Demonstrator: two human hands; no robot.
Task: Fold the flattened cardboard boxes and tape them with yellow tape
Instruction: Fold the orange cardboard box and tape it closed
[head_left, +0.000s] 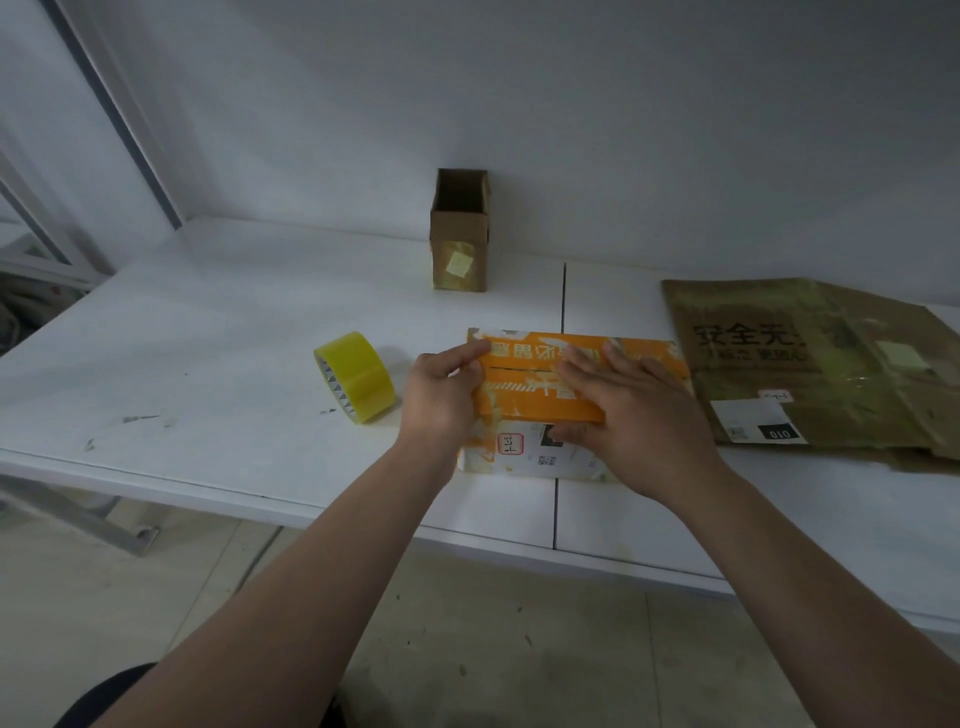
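An orange and white cardboard box stands on the white table, its top flaps folded shut with a seam across the middle. My left hand grips the box's left end, thumb on the top. My right hand lies flat on the top flaps, its thumb curled under the near edge. A roll of yellow tape stands on its side just left of my left hand. Flattened brown cardboard boxes lie at the right.
A small brown box stands upright and open at the back near the wall, with yellow tape on its face. A seam splits the table into two tops. The table's front edge runs below my forearms, with tiled floor beneath.
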